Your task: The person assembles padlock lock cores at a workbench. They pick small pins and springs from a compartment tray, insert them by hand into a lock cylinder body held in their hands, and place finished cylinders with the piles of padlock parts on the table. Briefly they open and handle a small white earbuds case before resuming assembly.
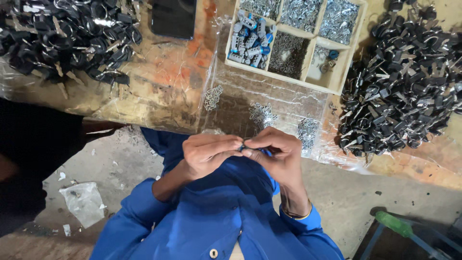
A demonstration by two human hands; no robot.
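Fingertips of your left hand (208,153) and right hand (275,153) pinch closed on one small dark part (244,144), held near your chest, below the workbench (163,82); keep grip steady.

Open lane straight ahead of both hands (243,147): bare plastic-covered counter (163,82) with only three small clusters of metal clips (262,114) lying scattered on it. Blocked further back by wooden compartment tray (337,82), full of small metal parts. Blocked right by big heap of black-headed keys (404,82), reaching nearly to counter edge. Blocked far left by second heap of black keys (67,36). Dark phone (173,17) flat at back, between left heap and tray.
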